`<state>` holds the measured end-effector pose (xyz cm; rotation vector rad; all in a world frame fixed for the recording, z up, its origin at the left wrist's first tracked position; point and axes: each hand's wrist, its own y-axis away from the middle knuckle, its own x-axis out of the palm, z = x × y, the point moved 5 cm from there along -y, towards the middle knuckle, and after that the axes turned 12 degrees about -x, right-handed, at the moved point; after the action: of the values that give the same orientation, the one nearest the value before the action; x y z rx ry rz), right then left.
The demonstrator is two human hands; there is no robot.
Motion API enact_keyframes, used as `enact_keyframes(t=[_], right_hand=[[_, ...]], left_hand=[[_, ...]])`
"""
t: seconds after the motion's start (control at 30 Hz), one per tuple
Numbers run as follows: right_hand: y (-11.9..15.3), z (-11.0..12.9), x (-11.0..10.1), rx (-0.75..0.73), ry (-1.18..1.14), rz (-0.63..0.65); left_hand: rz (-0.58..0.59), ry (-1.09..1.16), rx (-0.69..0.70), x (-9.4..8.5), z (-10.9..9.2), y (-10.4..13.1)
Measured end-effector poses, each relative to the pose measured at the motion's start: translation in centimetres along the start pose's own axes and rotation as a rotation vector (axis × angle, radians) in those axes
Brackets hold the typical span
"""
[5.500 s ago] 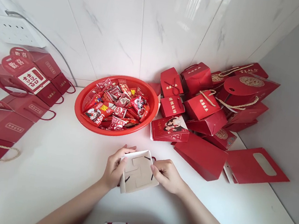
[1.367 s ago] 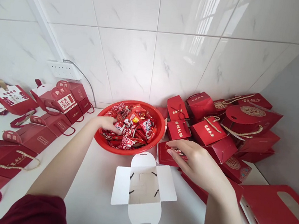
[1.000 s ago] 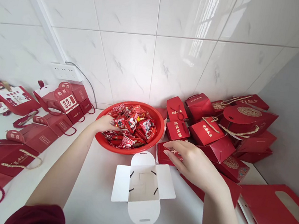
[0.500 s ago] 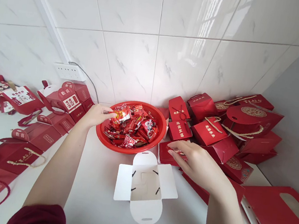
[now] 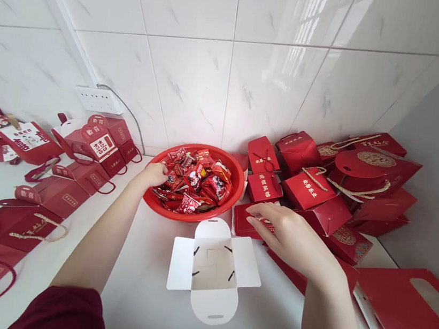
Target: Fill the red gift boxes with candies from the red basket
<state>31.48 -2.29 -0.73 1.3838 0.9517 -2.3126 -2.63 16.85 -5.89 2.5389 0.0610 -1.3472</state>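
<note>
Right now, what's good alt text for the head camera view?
A person's left hand is at the left side of a rounded red plastic basket of shiny red packets; the right hand is over a rectangular red cardboard box. In front sits an open cardboard box, white inside, four flaps spread.

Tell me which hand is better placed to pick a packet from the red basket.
The left, I'd judge: the left hand is at the red basket, fingertips by the wrapped packets, while the right hand is off beside the basket, over a red box.
</note>
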Motion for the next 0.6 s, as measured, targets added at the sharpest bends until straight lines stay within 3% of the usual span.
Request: enact_keyframes(t=[0.17, 0.3, 0.43, 0.6], right_hand=[[-0.2, -0.2, 0.3, 0.0, 0.007, 0.016], [-0.3, -0.4, 0.4, 0.012, 0.01, 0.028], [-0.3, -0.6, 0.4, 0.023, 0.015, 0.028], [-0.6, -0.6, 0.6, 0.018, 0.026, 0.052]], left_hand=[[0.171, 0.042, 0.024, 1.2, -0.5, 0.0], [0.213, 0.025, 0.059, 1.5, -1.3, -0.6], [0.225, -0.211, -0.025, 2.5, -0.3, -2.5], [0.368, -0.488, -0.096, 4.4, 1.2, -4.0]])
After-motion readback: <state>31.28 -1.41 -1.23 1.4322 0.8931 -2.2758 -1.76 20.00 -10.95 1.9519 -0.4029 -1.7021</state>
